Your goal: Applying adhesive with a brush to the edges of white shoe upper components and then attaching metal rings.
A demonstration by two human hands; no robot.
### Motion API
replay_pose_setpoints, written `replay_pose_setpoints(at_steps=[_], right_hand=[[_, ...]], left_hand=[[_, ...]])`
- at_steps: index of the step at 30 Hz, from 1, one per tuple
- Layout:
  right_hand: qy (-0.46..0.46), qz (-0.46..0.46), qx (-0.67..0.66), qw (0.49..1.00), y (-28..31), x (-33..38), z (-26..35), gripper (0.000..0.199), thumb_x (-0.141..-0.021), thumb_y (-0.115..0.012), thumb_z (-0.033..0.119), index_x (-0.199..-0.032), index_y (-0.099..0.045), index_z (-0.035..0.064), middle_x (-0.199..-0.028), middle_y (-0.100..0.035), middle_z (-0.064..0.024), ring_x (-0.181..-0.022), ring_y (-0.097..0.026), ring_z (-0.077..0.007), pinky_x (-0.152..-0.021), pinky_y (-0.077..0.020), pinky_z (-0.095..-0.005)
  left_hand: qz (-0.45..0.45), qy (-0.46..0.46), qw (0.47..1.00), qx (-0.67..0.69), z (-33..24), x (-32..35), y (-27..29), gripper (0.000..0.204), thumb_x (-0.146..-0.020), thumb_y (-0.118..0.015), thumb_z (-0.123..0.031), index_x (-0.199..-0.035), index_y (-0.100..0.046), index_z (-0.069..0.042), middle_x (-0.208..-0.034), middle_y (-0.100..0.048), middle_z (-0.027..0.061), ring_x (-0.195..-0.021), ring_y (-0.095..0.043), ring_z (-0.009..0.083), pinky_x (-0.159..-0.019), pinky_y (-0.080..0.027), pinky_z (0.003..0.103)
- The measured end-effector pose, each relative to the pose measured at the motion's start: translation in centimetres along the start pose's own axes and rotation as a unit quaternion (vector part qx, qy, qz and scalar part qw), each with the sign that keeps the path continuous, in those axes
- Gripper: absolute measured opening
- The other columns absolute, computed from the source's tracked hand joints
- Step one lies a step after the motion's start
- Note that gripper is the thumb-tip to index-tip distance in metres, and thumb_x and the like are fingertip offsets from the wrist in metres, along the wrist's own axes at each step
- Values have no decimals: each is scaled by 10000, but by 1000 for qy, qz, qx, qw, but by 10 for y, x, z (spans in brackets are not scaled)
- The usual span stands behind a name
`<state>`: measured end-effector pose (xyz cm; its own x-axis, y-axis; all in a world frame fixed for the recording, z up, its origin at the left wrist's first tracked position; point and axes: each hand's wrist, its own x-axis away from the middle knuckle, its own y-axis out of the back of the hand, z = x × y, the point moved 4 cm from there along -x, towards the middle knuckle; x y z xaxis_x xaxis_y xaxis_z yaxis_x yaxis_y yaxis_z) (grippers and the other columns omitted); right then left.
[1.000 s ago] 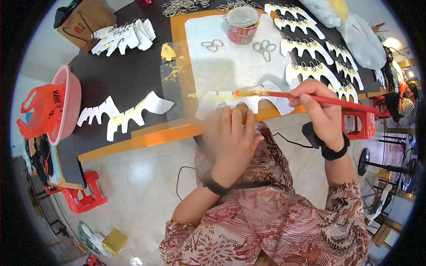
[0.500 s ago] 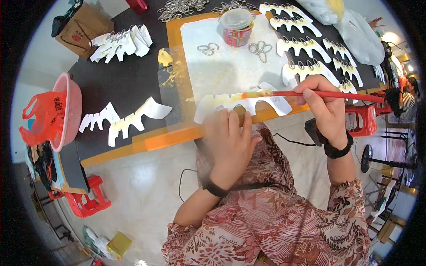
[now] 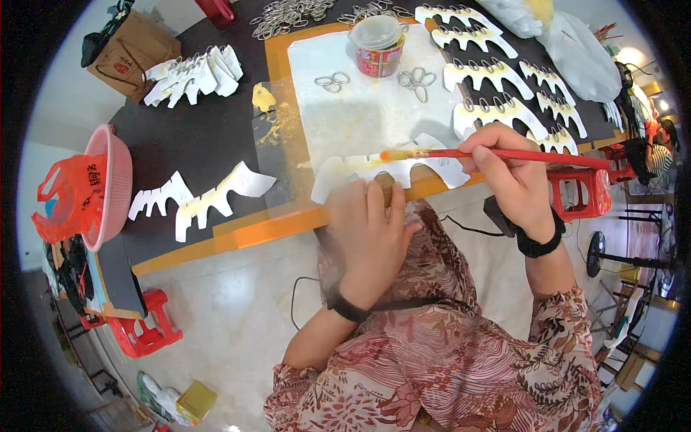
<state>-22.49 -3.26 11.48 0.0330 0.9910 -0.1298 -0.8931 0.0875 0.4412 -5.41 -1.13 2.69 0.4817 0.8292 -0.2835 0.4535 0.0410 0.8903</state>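
Note:
My right hand (image 3: 512,175) grips a red-handled paintbrush (image 3: 497,154), held level; its yellow-tipped bristles rest over a white, wavy-edged paper cut-out (image 3: 432,167) at the near edge of the orange-rimmed table (image 3: 245,232). My left hand (image 3: 367,230) lies flat on the near side of that cut-out, fingers together, pinning it down. The cut-out sits on a white sheet (image 3: 360,115) smeared with yellow glue. A small open tub with a red label (image 3: 377,45) stands at the far side of the sheet, with loose metal rings (image 3: 416,79) beside it.
Two more white cut-outs (image 3: 198,196) lie on the dark tabletop to the left, and a stack of them (image 3: 191,72) farther back. Rows of cut-outs with rings (image 3: 497,93) fill the right. A pink basket (image 3: 108,183), red stools (image 3: 147,331) and a brown bag (image 3: 126,50) stand around.
The brush has slid left along the cut-out's upper edge. My left hand stays pressed on the paper. The view has shifted slightly.

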Motion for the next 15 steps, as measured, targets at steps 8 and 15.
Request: replay_pose_setpoints(at_steps=[8,15], right_hand=[[-4,-22,-25,999,4,2,-2,126,-868,-499,78,-860,-583,-15,-722,-572,-9,-642,-501,-42,-572,-401,-193],[-36,-36,-27,998,16,6,1,115,-869,-493,71,-828,-573,0,-692,-561,-12,-630,-479,-34,-555,-382,-187]], left_hand=[[6,6,1000,-7,-2,-2,-1,581,-660,-720,-344,-1161,-553,-101,-1147,-471,140,-1146,-419,316,-957,-225,516],[3,8,1000,17,-3,-3,1,587,-647,-725,-354,-1132,-549,-75,-1178,-457,102,-1156,-394,321,-961,-207,516]])
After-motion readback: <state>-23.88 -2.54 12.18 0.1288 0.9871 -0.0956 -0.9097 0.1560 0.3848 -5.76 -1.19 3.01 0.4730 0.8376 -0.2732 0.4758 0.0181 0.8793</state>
